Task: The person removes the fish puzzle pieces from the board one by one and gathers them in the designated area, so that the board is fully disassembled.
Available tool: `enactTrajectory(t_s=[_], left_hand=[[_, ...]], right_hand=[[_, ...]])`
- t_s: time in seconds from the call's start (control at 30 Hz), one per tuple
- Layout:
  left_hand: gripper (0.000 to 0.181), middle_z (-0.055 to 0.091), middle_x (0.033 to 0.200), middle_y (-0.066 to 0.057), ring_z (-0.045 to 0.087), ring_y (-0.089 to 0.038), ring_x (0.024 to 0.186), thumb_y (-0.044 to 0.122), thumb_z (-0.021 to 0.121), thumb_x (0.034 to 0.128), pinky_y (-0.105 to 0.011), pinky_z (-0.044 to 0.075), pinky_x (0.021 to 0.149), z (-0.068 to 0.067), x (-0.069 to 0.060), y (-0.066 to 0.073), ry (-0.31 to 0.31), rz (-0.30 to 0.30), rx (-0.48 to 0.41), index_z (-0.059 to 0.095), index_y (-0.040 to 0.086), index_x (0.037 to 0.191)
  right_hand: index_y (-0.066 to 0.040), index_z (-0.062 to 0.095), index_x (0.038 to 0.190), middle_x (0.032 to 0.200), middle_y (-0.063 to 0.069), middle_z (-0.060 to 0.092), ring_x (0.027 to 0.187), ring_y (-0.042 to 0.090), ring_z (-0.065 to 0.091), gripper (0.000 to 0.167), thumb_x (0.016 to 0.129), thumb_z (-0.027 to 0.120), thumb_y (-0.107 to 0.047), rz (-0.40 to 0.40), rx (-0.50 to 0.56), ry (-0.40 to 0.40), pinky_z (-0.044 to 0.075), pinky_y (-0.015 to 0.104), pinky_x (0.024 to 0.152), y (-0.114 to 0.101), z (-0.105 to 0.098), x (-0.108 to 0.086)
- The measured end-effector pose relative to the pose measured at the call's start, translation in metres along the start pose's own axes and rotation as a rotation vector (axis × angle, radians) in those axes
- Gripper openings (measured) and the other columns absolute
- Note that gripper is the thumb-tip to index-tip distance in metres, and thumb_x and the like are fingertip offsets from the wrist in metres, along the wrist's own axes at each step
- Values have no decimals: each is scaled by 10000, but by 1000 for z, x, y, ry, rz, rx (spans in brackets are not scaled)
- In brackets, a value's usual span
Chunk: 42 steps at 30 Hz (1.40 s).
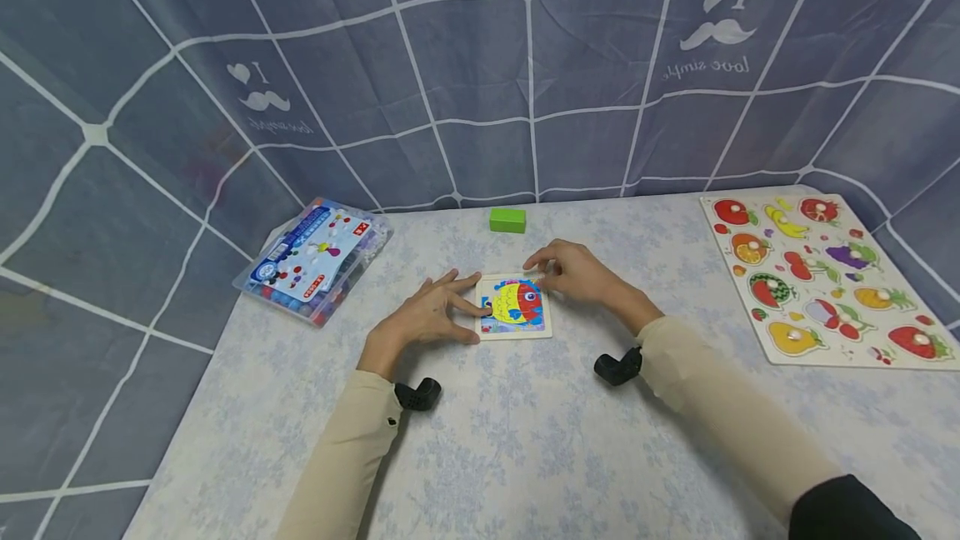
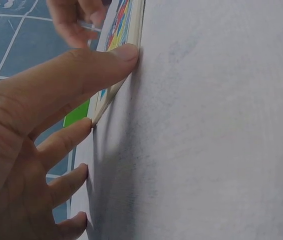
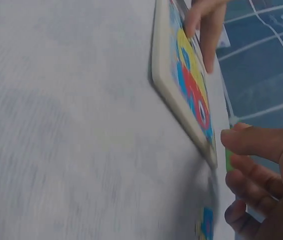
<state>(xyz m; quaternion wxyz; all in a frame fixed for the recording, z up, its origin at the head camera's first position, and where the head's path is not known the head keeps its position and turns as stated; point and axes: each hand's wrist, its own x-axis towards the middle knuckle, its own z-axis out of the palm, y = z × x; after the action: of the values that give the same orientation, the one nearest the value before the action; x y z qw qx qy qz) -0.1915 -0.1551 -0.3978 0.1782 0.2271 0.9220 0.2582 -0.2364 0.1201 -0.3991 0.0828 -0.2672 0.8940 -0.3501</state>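
On pale floral cloth (image 1: 495, 448), best brace the flat-lying fish puzzle (image 1: 517, 305) with widely splayed left hand (image 1: 420, 315) along its left edge, and work gently at its far right corner, short of the green block (image 1: 507, 221) beyond, with loosely bent, seemingly empty right hand (image 1: 579, 273).

The left fingers (image 1: 467, 306) hide part of the fish puzzle (image 1: 519, 305).
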Motion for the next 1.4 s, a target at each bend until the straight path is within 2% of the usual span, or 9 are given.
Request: enactTrajectory(t_s=[0.17, 0.37, 0.53, 0.8, 1.1, 1.4], left_hand=[[476, 286, 1588, 28, 74, -292, 1503, 341, 853, 764, -566, -19, 1184, 0, -1, 0, -7, 8, 13, 717, 257, 1212], [465, 289, 1588, 21, 76, -306, 1502, 348, 842, 778, -586, -15, 1177, 1, -1, 2, -9, 31, 11, 715, 259, 1216], [466, 302, 1584, 6, 81, -320, 1500, 344, 846, 772, -597, -13, 1173, -1, -1, 3, -1, 47, 10, 721, 244, 1210], [461, 298, 1585, 19, 81, -304, 1502, 346, 844, 773, -591, -12, 1176, 0, 1, 3, -1, 42, 18, 719, 264, 1209], [465, 299, 1582, 23, 83, -292, 1503, 349, 850, 766, -578, -13, 1181, -1, 0, 1, 3, 29, 9, 721, 265, 1205], [462, 299, 1583, 16, 74, -297, 1503, 342, 851, 767, -572, -21, 1181, 0, -2, -1, 2, 20, -3, 726, 241, 1199]], right_hand=[[-141, 696, 1256, 1163, 92, 564, 837, 213, 514, 346, 919, 663, -67, -31, -45, -98, 475, 329, 754, -16, 13, 12], [-187, 693, 1271, 1157, 82, 534, 947, 217, 510, 373, 946, 580, -43, -41, -141, -160, 468, 349, 812, -26, 21, 18], [-196, 711, 1239, 1150, 61, 531, 1004, 219, 528, 367, 938, 565, -45, -35, -198, -165, 471, 372, 851, -25, 21, 18], [-161, 715, 1180, 1190, 66, 526, 1056, 233, 538, 346, 917, 556, -2, -51, -158, -155, 471, 409, 942, -23, 22, 20], [-199, 715, 1188, 1132, 38, 587, 1019, 210, 562, 331, 926, 624, -18, -41, -162, -120, 484, 411, 915, -27, 23, 18], [-211, 692, 1239, 1121, 48, 607, 933, 193, 556, 350, 929, 641, -56, -12, -143, -111, 486, 377, 825, -26, 25, 18]])
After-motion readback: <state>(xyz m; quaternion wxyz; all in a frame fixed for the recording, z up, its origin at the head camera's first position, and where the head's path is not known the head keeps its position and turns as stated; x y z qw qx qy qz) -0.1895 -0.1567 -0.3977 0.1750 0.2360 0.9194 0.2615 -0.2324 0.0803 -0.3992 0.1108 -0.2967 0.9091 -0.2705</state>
